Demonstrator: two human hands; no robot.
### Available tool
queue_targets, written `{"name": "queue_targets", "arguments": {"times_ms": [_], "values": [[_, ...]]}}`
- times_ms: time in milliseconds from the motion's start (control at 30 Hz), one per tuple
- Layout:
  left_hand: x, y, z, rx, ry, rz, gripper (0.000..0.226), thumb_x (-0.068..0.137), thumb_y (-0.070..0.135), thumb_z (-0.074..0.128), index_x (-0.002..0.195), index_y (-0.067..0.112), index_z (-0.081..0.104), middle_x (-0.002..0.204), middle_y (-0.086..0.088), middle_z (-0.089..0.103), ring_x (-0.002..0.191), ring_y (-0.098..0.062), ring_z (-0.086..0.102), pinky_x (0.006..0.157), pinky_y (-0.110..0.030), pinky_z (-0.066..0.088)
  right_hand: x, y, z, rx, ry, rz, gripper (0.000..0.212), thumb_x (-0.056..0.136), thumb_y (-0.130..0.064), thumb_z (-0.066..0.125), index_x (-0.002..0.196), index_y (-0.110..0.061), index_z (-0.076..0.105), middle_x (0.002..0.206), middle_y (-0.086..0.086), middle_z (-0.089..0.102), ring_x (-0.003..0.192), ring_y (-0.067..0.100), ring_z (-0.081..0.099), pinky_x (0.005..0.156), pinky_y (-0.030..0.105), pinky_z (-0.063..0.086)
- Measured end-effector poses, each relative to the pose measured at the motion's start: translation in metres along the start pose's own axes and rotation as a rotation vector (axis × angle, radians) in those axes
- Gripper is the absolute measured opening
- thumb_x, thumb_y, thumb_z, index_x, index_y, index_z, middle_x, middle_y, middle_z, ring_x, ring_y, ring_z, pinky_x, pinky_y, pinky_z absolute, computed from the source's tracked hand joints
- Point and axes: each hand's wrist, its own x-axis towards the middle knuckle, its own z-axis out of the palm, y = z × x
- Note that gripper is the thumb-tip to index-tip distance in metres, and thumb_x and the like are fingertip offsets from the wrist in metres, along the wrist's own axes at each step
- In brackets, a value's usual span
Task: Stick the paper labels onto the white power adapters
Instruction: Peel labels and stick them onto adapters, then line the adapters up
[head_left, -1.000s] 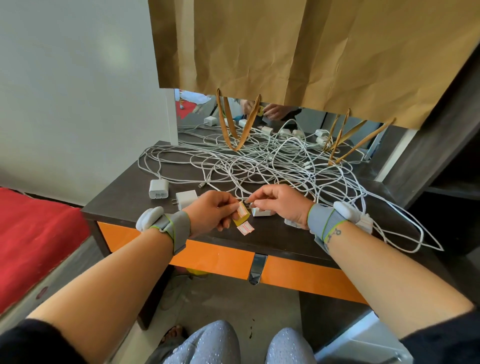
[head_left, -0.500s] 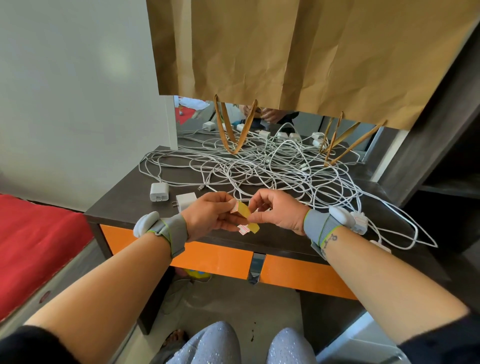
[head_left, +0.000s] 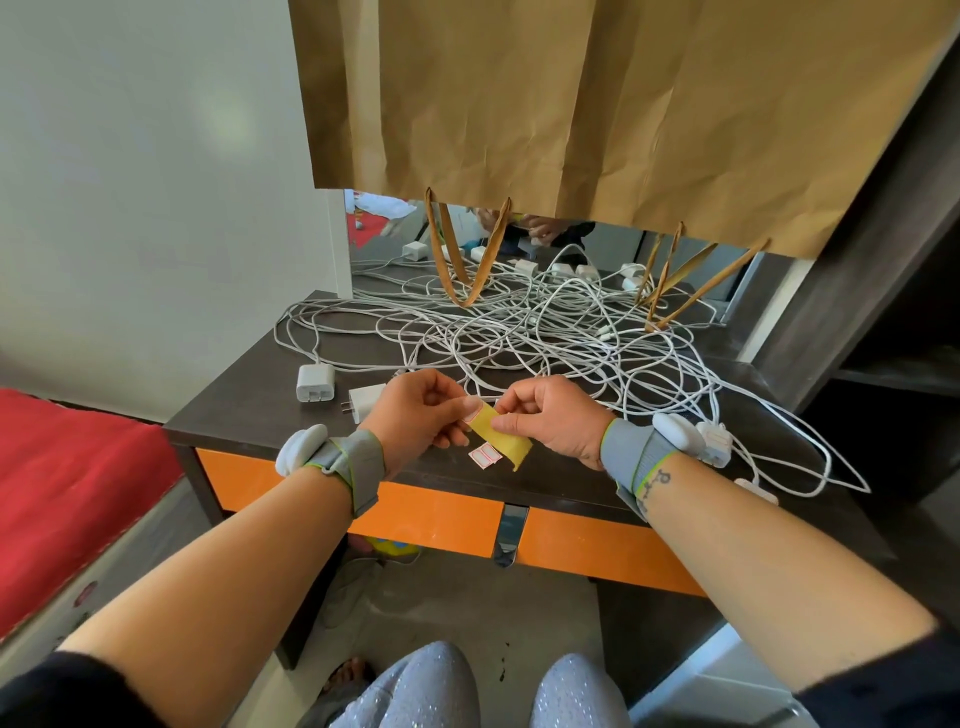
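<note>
While both hands pinch label strip (head_left: 501, 436), cable tangle (head_left: 519, 332) crowds desk (head_left: 249, 410).

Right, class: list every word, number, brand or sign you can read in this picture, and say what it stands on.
No text can be read.
Paper labels: red-bordered, blank or too small to tell.
Yellow backing strip, pinched by the left hand and the right hand: no print seen.
White power adapters: no legible marking.
Wrist tattoo: too blurred to read.

Yellow label strip (head_left: 501, 434) midair, tilted; 2 white adapters (head_left: 315, 382) on desk, left.
</note>
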Motion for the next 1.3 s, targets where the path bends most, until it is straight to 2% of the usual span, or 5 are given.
{"name": "queue_targets", "arguments": {"times_ms": [300,533,700,867,1300], "values": [[-0.007,-0.009,0.002,0.25,0.098,0.166,0.007,0.086,0.018,0.064,0.083,0.019,0.07,0.07,-0.004,0.063,0.051,0.001,0.054,0.051,-0.01,0.043,0.002,0.005,0.006,0.149,0.141,0.017,0.011,0.081,-0.005,0.066,0.091,-0.006,0.069,0.071,-0.001,0.064,0.065,0.005,0.058,0.064,0.013,0.048],[-0.007,-0.014,0.001,0.436,0.081,0.239,0.015,0.086,0.023,0.064,0.094,0.013,0.073,0.088,0.001,0.057,0.08,-0.021,0.059,0.079,-0.037,0.051,0.002,0.006,0.012,0.144,0.159,0.02,0.015,0.08,-0.006,0.067,0.095,-0.005,0.07,0.081,0.013,0.064,0.075,0.016,0.056,0.075,0.025,0.048],[-0.005,-0.014,0.002,0.425,0.142,0.243,0.008,0.081,0.026,0.07,0.08,0.018,0.073,0.082,0.003,0.056,0.071,-0.012,0.054,0.07,-0.029,0.046,0.0,0.006,0.015,0.129,0.128,-0.013,0.012,0.082,-0.005,0.064,0.09,-0.014,0.068,0.069,0.0,0.061,0.066,0.006,0.054,0.065,0.013,0.046],[-0.007,-0.016,0.002,0.392,0.134,0.218,0.008,0.081,0.024,0.069,0.073,0.022,0.069,0.084,-0.003,0.058,0.073,-0.017,0.056,0.072,-0.035,0.049,-0.001,0.009,0.017,0.132,0.114,-0.024,0.015,0.083,-0.004,0.063,0.09,-0.016,0.068,0.06,-0.014,0.062,0.057,-0.006,0.056,0.061,0.007,0.045],[-0.009,-0.021,0.005,0.437,0.132,0.195,0.013,0.086,0.022,0.064,0.075,0.014,0.066,0.084,0.001,0.051,0.067,-0.007,0.047,0.065,-0.021,0.037,-0.001,0.012,0.022,0.172,0.069,0.006,0.015,0.086,-0.004,0.059,0.095,-0.012,0.068,0.075,-0.002,0.065,0.072,0.008,0.059,0.067,0.016,0.049]]}}
